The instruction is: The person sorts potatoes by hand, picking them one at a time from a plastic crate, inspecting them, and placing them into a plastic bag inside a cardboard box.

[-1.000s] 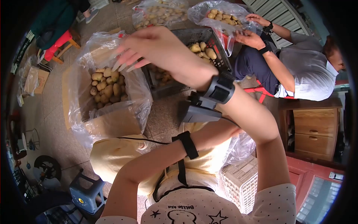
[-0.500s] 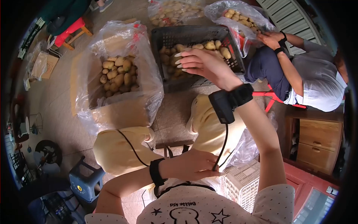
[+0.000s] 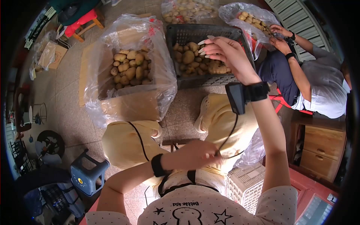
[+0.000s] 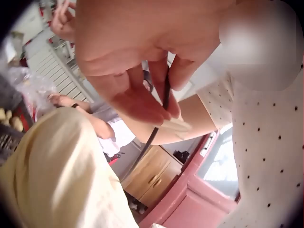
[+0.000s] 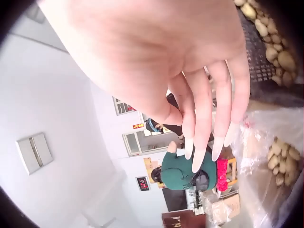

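Potatoes (image 3: 131, 67) are lying in four holders: a plastic-lined cardboard box (image 3: 129, 104) at left, a black crate (image 3: 210, 80) just beside it, a clear bag (image 3: 167, 4) behind the crate, and a plastic-lined container (image 3: 228, 12) at upper right. The potatoes are overlapping in heaps — too many to count reliably.

The right hand (image 3: 234, 56) is hovering over the black crate, its fingers nearly straight and slightly spread; its palm, facing the right wrist camera, is holding nothing. The left hand (image 3: 191, 153) is pinching one black cable (image 4: 166, 92) between thumb and fingers, near the lap and well apart from the potatoes.

One white crate (image 3: 249, 182) is standing at the wearer's right, its contents not discernible, and one blue stool (image 3: 89, 174) at the left. One other person (image 3: 318, 82) is sitting at right — both hands beside the plastic-lined container.
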Action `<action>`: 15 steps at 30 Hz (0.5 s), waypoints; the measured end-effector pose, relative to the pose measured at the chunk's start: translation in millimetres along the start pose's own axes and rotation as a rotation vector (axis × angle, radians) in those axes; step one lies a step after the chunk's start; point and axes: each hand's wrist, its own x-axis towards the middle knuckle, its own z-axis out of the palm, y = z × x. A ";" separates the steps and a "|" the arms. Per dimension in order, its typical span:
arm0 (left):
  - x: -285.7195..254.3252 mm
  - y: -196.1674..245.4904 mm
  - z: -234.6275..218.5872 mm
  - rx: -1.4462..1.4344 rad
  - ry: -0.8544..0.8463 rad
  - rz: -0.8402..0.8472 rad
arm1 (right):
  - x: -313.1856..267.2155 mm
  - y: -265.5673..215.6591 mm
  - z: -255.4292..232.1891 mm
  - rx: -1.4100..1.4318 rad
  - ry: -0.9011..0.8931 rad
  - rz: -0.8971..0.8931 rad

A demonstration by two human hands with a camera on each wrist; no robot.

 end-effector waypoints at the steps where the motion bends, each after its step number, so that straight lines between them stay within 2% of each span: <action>1: -0.4 -8.6 -5.2 -0.044 0.028 -0.091 | 8.1 11.2 -2.2 0.000 -0.003 0.000; 2: 0.7 -13.9 -10.7 -0.059 0.012 -0.190 | 16.7 24.6 -5.0 -0.034 0.044 -0.028; 3: 1.2 -25.6 -8.6 -0.058 0.015 -0.187 | 23.4 37.6 -8.4 -0.069 0.091 -0.057; 5: 6.4 -45.7 -5.7 -0.418 0.075 -0.242 | 36.5 60.5 -2.5 -0.045 0.142 -0.214; 6: 4.6 -47.8 -5.9 -0.429 0.098 -0.345 | 41.8 68.2 -5.5 -0.226 0.167 -0.279; 7: 3.0 -46.2 -7.3 -0.427 0.101 -0.337 | 46.2 72.9 -8.4 -0.407 0.191 -0.343; 8: 1.2 -45.0 -8.4 -0.065 0.143 -0.335 | 52.2 81.3 -12.8 -0.531 0.244 -0.414; 9: 1.4 -43.1 -10.4 0.296 0.180 -0.329 | 57.0 88.5 -20.8 -0.534 0.246 -0.415; 12: 15.0 -23.1 -30.3 0.364 0.244 -0.257 | 67.2 110.2 -47.6 -0.790 0.360 -0.301; 15: 39.9 -11.4 -62.8 0.426 0.271 -0.245 | 89.7 159.8 -84.5 -0.906 0.387 -0.193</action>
